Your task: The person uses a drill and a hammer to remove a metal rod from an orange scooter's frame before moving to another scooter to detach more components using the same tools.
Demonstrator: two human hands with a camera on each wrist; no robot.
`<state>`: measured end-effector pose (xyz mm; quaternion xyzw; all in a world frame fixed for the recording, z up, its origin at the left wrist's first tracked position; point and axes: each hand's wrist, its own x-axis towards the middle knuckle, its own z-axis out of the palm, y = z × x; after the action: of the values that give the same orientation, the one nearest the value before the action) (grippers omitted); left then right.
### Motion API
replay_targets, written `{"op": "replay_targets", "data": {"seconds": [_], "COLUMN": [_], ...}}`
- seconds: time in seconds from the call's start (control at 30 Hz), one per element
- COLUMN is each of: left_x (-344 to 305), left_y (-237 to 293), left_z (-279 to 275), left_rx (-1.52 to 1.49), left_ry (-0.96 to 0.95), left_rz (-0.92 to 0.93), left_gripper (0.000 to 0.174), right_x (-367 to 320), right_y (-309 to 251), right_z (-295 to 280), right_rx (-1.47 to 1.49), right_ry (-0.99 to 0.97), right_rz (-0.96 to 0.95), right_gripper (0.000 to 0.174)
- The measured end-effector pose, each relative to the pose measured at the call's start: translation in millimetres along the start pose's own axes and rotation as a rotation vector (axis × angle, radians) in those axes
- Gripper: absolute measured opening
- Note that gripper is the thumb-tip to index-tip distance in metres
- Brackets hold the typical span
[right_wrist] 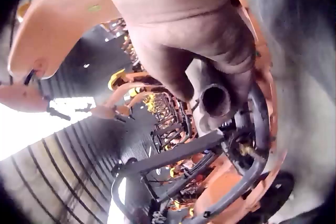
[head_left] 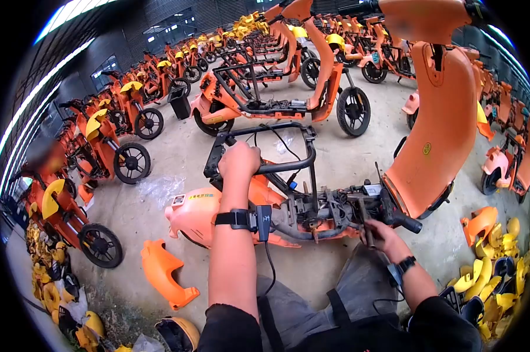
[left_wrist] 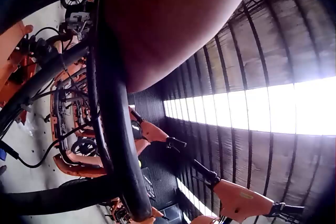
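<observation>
An orange scooter (head_left: 194,211), its rear frame and inner parts exposed, stands crosswise in front of me. My left hand (head_left: 240,158) grips the black tubular seat frame (head_left: 285,166) near its rear corner. In the left wrist view, a thick black tube (left_wrist: 119,140) runs close past the forearm. My right hand (head_left: 385,237) holds a grey metal tube (head_left: 366,222) upright over the floor section, beside the exposed wiring (head_left: 318,208). Its round hollow end (right_wrist: 216,100) shows between thumb and fingers in the right wrist view; the palm hides part of it.
A loose orange panel (head_left: 165,274) lies on the floor at left. The tall orange front shield (head_left: 438,129) rises at right, near a black cylindrical part (head_left: 407,223). Another stripped scooter (head_left: 265,105) stands behind. Yellow parts (head_left: 494,281) are heaped at lower right.
</observation>
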<state>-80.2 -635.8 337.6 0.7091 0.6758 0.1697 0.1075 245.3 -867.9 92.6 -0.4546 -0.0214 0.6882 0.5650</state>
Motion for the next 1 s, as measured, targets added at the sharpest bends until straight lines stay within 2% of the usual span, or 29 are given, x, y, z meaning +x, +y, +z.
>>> {"op": "replay_targets", "data": {"seconds": [0.07, 0.1, 0.17, 0.2, 0.23, 0.3, 0.37, 0.4, 0.47, 0.53, 0.57, 0.63, 0.67, 0.73, 0.77, 0.8, 0.83, 0.87, 0.9, 0.97, 1.0], "left_x": [-2.2, -2.3, -4.4, -5.6, -4.7, -5.5, -4.5, -2.6, -0.2, 11.5, 21.1, 51.8, 57.8, 45.9, 35.3, 39.8, 36.2, 26.5, 20.9, 20.8, 16.2], "left_y": [-0.1, 0.8, 1.9, -1.4, -4.7, -7.2, -5.1, -4.9, -4.1, -12.4, -16.3, -29.3, -32.2, -23.0, -17.0, -24.5, -23.1, -17.0, -15.0, -14.4, -10.7], "left_z": [-0.6, -1.2, 0.9, 3.1, 6.5, 6.4, 3.3, 2.6, 4.9, 15.0, 17.5, 33.7, 40.1, 31.4, 25.3, 31.8, 30.9, 22.9, 18.5, 15.3, 9.1], "left_rx": [0.006, 0.006, 0.001, -0.009, -0.003, -0.003, 0.027, 0.029, 0.048, 0.053, 0.057, -0.044, -0.078, -0.122, -0.169, -0.082, -0.087, -0.032, 0.026, 0.035, 0.019], "left_ry": [0.002, 0.005, 0.048, 0.086, 0.105, 0.091, 0.069, 0.040, 0.005, 0.007, -0.015, -0.209, -0.207, -0.223, -0.216, -0.141, -0.144, -0.092, -0.038, -0.072, -0.127], "left_rz": [0.008, 0.014, 0.024, 0.016, 0.030, 0.044, 0.053, 0.048, 0.042, 0.126, 0.175, 0.244, 0.285, 0.246, 0.202, 0.213, 0.212, 0.189, 0.163, 0.124, 0.104], "left_gripper": [0.038, 0.038, 0.038, 0.037, 0.038, 0.038, 0.039, 0.039, 0.040, 0.038, 0.037, 0.034, 0.032, 0.032, 0.031, 0.033, 0.033, 0.035, 0.037, 0.040, 0.043], "right_x": [58.5, 65.7, 75.3, 91.4, 104.8, 100.8, 80.9, 63.8, 15.1, -25.9, -33.9, -44.5, -44.2, -37.4, -37.6, -36.9, -32.5, -12.4, 10.1, 12.4, 14.9], "right_y": [-0.9, -3.2, 6.0, 11.0, 13.0, 24.1, 43.9, 59.5, 84.2, 100.1, 112.6, 136.0, 140.7, 142.9, 147.6, 150.5, 151.7, 173.8, 198.0, 208.5, 209.0], "right_z": [-23.6, -18.5, 2.0, -2.0, -6.3, 9.5, 21.8, 29.7, 57.2, 78.2, 78.0, 80.2, 77.2, 72.7, 70.5, 69.5, 68.2, 49.9, 30.9, 38.3, 43.4], "right_rx": [0.067, 0.136, 0.179, 0.174, 0.243, 0.135, -0.081, -0.105, -0.312, -0.502, -0.552, -0.561, -0.559, -0.546, -0.551, -0.672, -0.792, -0.814, -0.812, -0.841, -1.015], "right_ry": [-0.130, -0.173, 0.019, -0.029, -0.051, 0.153, 0.217, 0.253, 0.304, 0.343, 0.362, 0.390, 0.409, 0.237, 0.248, 0.167, 0.079, 0.074, 0.127, 0.124, 0.143], "right_rz": [0.095, 0.169, 0.064, 0.022, 0.056, -0.032, -0.099, -0.139, -0.331, -0.465, -0.531, -0.673, -0.652, -0.715, -0.703, -0.707, -0.715, -0.772, -0.736, -0.704, -0.793], "right_gripper": [0.022, 0.022, 0.021, 0.018, 0.015, 0.015, 0.022, 0.016, 0.018, 0.022, 0.022, 0.023, 0.023, 0.024, 0.024, 0.024, 0.024, 0.026, 0.027, 0.027, 0.026]}}
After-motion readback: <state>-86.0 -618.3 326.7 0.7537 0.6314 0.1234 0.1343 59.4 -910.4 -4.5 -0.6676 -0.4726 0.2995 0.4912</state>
